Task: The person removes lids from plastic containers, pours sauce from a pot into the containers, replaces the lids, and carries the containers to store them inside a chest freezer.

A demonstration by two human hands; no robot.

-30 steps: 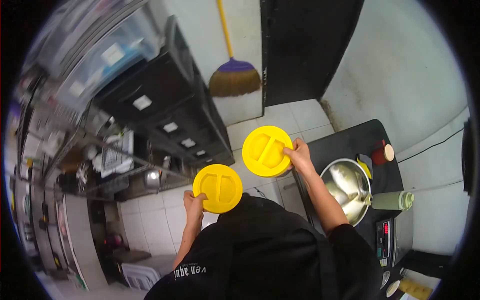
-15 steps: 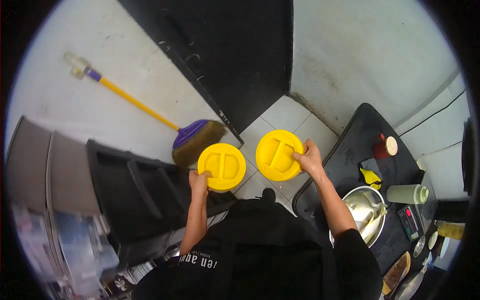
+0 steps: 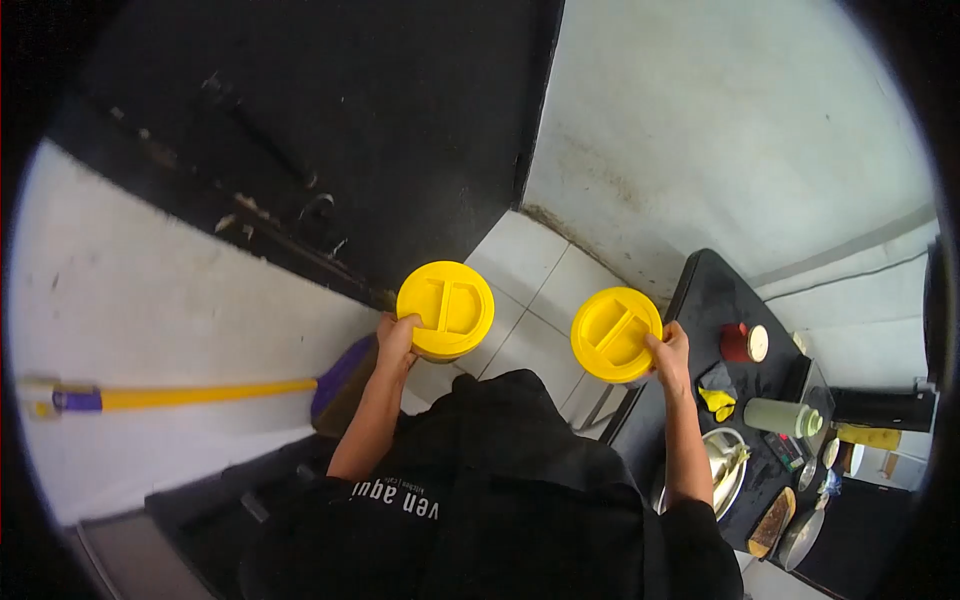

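In my left hand (image 3: pixel 397 342) is a round container with a yellow lid (image 3: pixel 462 310), the thumb lying over the lid's edge. A strip of the container's side shows beneath that lid. My right hand (image 3: pixel 671 352) grips a second round container with a yellow lid (image 3: pixel 598 345), thumb on top and fingers mostly hidden below. Both lids have a raised bar across a recessed centre. The containers are held apart in front of my body, above the tiled floor (image 3: pixel 535 350), the right one beside the black table (image 3: pixel 690 300).
On the table stand a red mug (image 3: pixel 735 343), a pale green flask (image 3: pixel 772 416), a black-and-yellow cloth (image 3: pixel 717 400), a metal bowl (image 3: pixel 738 490) with what looks like fish, and a scale (image 3: pixel 783 450). A black door (image 3: pixel 420 130) is ahead; a broom (image 3: pixel 220 393) leans left.
My view has turned left, so the door fills more of it and the broom sits lower. The right container has moved rightward, farther from the left one. Both hands keep their hold.
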